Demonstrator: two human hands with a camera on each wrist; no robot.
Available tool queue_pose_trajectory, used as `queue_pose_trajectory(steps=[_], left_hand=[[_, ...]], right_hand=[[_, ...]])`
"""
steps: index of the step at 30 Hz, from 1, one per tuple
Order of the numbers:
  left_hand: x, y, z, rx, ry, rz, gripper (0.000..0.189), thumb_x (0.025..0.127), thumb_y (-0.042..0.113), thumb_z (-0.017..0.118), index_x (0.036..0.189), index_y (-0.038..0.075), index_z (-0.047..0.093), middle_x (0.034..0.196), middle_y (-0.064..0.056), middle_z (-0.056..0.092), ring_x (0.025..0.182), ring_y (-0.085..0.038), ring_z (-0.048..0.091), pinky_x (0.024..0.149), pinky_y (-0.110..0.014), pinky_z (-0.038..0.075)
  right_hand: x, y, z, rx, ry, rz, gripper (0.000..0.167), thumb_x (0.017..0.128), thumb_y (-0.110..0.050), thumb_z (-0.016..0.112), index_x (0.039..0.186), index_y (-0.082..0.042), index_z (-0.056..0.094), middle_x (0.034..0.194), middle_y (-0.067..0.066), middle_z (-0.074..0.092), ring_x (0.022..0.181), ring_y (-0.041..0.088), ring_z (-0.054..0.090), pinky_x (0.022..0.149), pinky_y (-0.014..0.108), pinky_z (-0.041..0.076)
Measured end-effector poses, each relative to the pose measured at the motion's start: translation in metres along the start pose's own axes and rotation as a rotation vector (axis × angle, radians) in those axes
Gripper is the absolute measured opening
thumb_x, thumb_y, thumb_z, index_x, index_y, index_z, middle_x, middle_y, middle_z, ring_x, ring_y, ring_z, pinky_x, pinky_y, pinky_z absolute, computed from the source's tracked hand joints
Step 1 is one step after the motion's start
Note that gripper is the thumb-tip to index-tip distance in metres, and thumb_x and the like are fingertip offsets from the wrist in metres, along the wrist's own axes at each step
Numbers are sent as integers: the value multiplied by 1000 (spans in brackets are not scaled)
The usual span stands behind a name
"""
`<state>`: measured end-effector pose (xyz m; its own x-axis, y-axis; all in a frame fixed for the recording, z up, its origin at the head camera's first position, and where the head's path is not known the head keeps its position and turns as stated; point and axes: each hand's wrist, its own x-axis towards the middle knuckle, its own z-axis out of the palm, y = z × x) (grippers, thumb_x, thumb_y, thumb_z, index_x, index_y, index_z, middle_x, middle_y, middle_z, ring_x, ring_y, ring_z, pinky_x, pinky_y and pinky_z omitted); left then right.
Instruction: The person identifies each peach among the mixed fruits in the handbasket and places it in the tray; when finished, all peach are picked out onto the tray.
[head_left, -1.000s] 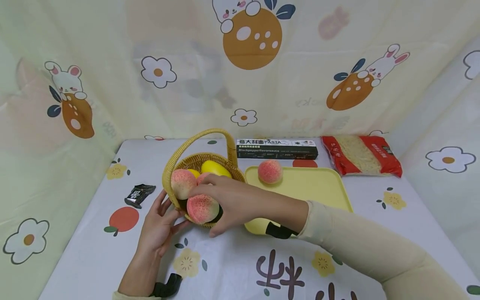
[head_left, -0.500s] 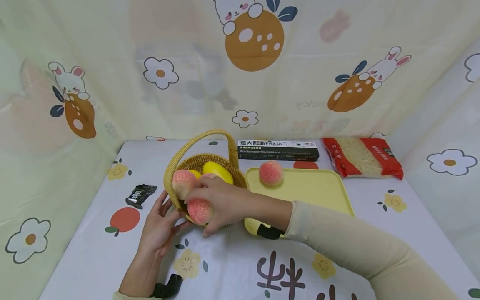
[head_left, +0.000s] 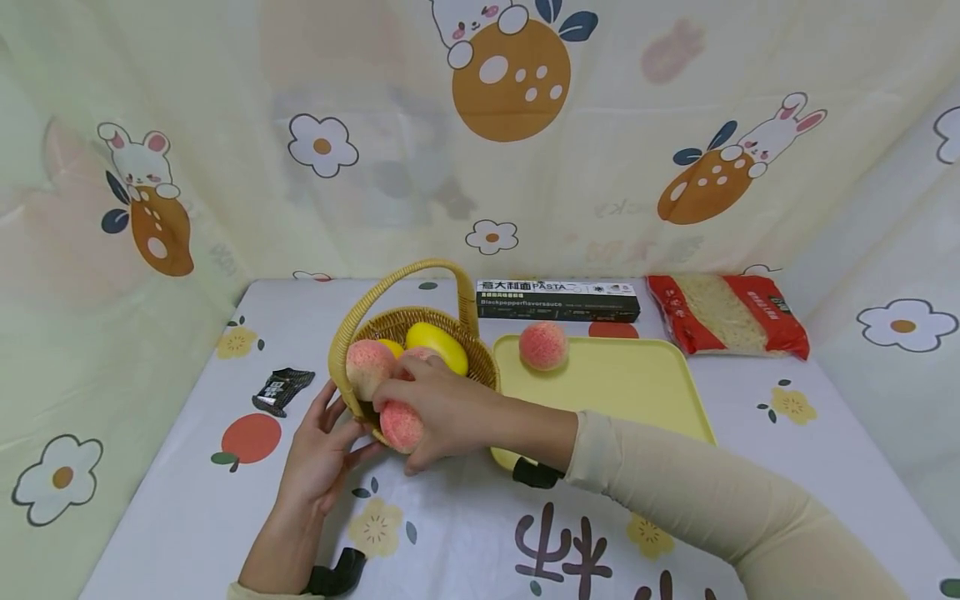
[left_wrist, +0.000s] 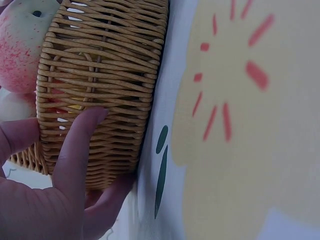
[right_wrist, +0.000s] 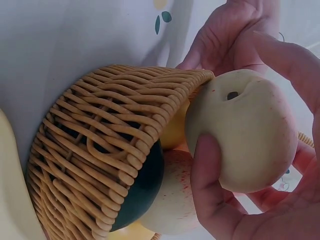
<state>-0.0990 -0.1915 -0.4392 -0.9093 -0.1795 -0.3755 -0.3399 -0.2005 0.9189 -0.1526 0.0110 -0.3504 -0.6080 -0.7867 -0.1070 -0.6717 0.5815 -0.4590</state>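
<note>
A wicker basket with an arched handle stands left of the middle. My right hand grips a pink and pale peach at its near rim, thumb and fingers on opposite sides of the fruit. My left hand holds the basket's left side, with fingers on the wicker and others at the rim and low down. Inside lie another peach, a smooth yellow fruit and a dark green fruit. A further peach is partly hidden beneath my right hand.
Right of the basket lies a yellow tray with one peach at its back left. Behind it are a black pasta box and a red bag of noodles. A small black packet lies at left.
My right hand has shifted slightly left with the peach, turning over it so less of the fruit shows. The left hand stays at the basket, and the head view has moved a little.
</note>
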Motion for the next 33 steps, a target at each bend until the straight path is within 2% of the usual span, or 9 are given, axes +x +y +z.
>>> queue_pose_trajectory(steps=[5, 13, 20, 27, 30, 33], left_hand=[[0, 1, 0, -5, 0, 4, 95, 95, 4, 65, 170, 38, 16, 174, -2, 29, 142, -33, 53, 90, -39, 66], [0, 0, -1, -13, -3, 6, 95, 96, 3, 64, 170, 38, 17, 174, -2, 29, 141, -32, 55, 90, -39, 66], [-1, -1, -1, 0, -2, 6, 95, 96, 4, 65, 170, 39, 17, 174, -2, 30, 141, -33, 54, 90, -38, 66], [0, 0, 0, -4, -2, 21, 95, 95, 2, 64, 170, 36, 17, 174, -3, 30, 141, -32, 54, 88, -38, 66], [-1, 0, 0, -1, -1, 18, 95, 95, 3, 64, 170, 36, 17, 174, -3, 29, 142, -33, 53, 89, -38, 66], [-1, 0, 1, 2, -1, 12, 95, 95, 3, 65, 170, 37, 17, 174, -3, 28, 142, -32, 53, 89, -38, 66]], right_hand=[[0, 0, 1, -16, 9, -12, 71, 69, -38, 99, 130, -32, 64, 143, -1, 54, 142, 24, 40, 109, 37, 52], [1, -4, 6, -121, 35, -9, 73, 71, -41, 97, 135, -33, 64, 140, 0, 56, 138, 24, 45, 106, 34, 55], [1, -4, 11, -126, 36, 4, 67, 73, -40, 96, 130, -30, 62, 134, -2, 57, 117, 17, 55, 90, 29, 59], [2, 0, 13, -172, 30, -32, 65, 75, -39, 92, 134, -31, 65, 139, -1, 59, 122, 17, 56, 98, 31, 57], [2, 2, 15, -134, 38, -45, 61, 75, -34, 92, 130, -29, 65, 135, -2, 60, 119, 15, 56, 97, 28, 57], [2, 6, 16, -27, 53, -51, 57, 74, -28, 91, 125, -26, 66, 128, -3, 61, 114, 13, 56, 95, 25, 55]])
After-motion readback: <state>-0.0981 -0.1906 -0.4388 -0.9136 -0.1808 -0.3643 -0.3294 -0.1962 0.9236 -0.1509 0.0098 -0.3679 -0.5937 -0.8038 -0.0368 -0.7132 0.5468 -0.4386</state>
